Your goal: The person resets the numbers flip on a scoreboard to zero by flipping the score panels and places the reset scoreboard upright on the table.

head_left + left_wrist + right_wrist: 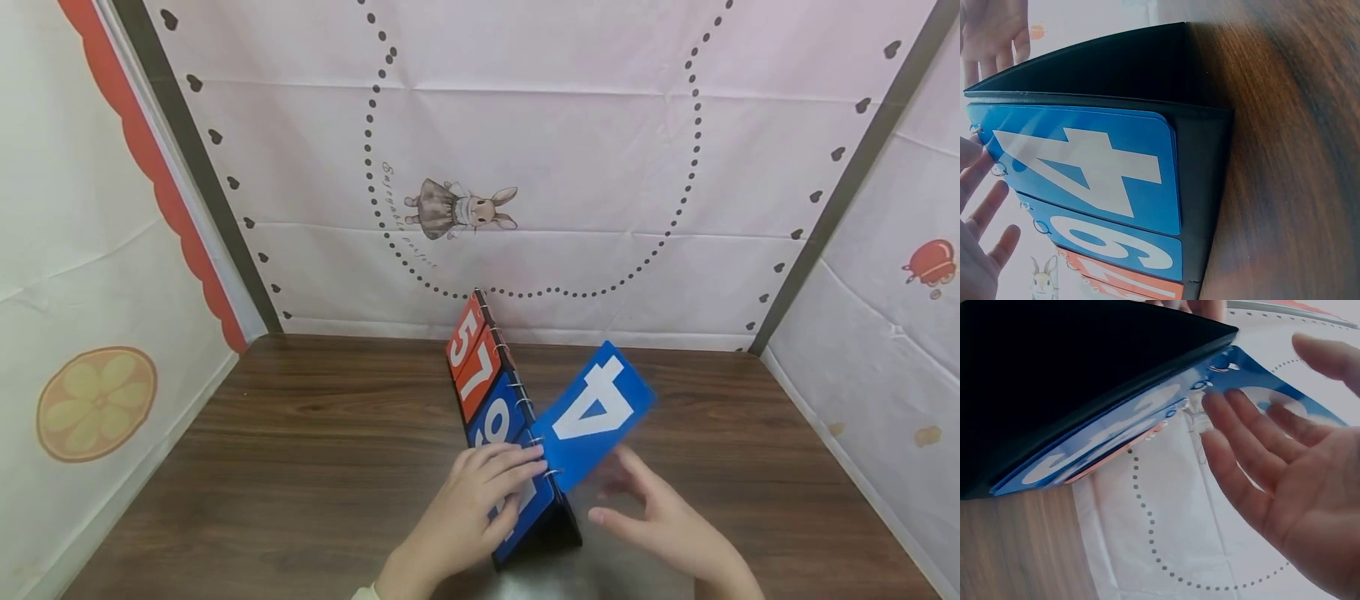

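A blue 4 card (596, 417) stands lifted on the near end of a tabletop flip scoreboard (1205, 169).
The scoreboard stands tented on the wooden table (337, 417); the left hand (480, 500) rests loosely extended fingers over its near end, gripping nothing, while the right hand (660, 517), relaxed and spread, is beside the card, contact unclear. Steadying the spine while guiding the card evenly round its rings (999, 169) should avoid snagging. Red cards (478, 375) read 5 and 7, another blue card (501, 412) 9 or 6; backdrop (600, 183) script includes "Enjoyable".

Brown wood-grain tabletop (337, 450), creased pale backdrop (570, 175), printed rabbit (437, 210), fruit-patterned side sheets (67, 208)
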`<move>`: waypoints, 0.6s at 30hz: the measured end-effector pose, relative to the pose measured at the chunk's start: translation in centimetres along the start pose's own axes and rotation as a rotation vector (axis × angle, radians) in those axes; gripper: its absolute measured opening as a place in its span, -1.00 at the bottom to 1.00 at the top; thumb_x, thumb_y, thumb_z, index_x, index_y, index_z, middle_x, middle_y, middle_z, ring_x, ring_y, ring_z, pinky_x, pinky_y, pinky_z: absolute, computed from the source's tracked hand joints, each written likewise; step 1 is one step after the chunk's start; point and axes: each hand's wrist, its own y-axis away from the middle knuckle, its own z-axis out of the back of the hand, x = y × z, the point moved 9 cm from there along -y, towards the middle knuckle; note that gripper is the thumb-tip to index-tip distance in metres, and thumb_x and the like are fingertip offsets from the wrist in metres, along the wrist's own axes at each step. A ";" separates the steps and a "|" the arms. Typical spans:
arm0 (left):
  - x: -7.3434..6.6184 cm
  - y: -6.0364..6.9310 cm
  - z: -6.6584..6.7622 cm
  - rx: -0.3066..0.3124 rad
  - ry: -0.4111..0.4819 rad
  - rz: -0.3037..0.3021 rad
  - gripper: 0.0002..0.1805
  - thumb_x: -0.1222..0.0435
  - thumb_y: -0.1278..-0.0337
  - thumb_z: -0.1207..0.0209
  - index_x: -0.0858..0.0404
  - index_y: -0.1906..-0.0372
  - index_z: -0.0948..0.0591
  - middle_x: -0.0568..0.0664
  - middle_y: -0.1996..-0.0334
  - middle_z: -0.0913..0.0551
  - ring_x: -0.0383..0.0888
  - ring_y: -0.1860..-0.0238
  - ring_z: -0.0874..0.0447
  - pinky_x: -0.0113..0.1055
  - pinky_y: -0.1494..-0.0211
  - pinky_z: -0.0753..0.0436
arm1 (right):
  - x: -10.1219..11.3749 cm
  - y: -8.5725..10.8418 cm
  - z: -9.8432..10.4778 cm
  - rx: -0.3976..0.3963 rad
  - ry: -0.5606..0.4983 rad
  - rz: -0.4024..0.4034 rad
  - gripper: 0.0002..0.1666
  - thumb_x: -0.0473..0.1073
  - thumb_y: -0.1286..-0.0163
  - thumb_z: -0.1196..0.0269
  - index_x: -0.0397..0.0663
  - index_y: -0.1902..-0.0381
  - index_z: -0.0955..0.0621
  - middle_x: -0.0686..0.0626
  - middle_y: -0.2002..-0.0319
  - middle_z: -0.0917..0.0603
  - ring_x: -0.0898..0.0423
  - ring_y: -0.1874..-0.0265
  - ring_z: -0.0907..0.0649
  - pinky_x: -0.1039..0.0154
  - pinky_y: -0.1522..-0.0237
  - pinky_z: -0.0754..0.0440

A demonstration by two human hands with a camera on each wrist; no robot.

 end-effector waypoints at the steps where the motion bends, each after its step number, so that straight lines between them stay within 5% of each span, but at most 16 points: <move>1: 0.0 0.0 0.0 0.000 0.001 0.002 -0.59 0.19 -0.25 -0.06 -0.17 -0.18 -0.46 -0.40 -0.21 -0.37 -0.29 -0.18 -0.30 -0.07 -0.17 -0.36 | -0.2 -0.1 0.0 -0.010 0.013 -0.031 -0.16 -0.14 -0.30 -0.22 -0.11 -0.40 -0.06 -0.24 -0.19 -0.40 -0.11 -0.01 -0.52 0.06 0.05 -0.56; 9: -0.1 0.0 -0.1 0.017 -0.017 0.001 -0.60 0.18 -0.25 -0.07 -0.12 -0.19 -0.47 -0.34 -0.22 -0.38 -0.23 -0.25 -0.25 -0.01 -0.18 -0.34 | 0.0 -0.4 -1.0 0.021 0.078 -0.016 -0.25 -0.09 -0.32 -0.19 -0.09 -0.36 -0.15 -0.23 -0.17 -0.42 -0.24 -0.09 -0.44 -0.26 0.01 -0.41; 18: -0.2 0.0 0.0 -0.034 -0.037 -0.035 -0.62 0.24 -0.15 -0.10 -0.04 -0.10 -0.53 -0.25 -0.19 -0.40 -0.20 -0.21 -0.26 -0.06 -0.09 -0.38 | 1.3 -0.2 -1.2 0.017 0.192 0.115 -0.36 -0.12 -0.32 -0.20 0.10 -0.33 -0.30 -0.02 -0.27 -0.37 0.14 -0.24 -0.34 0.23 -0.16 -0.36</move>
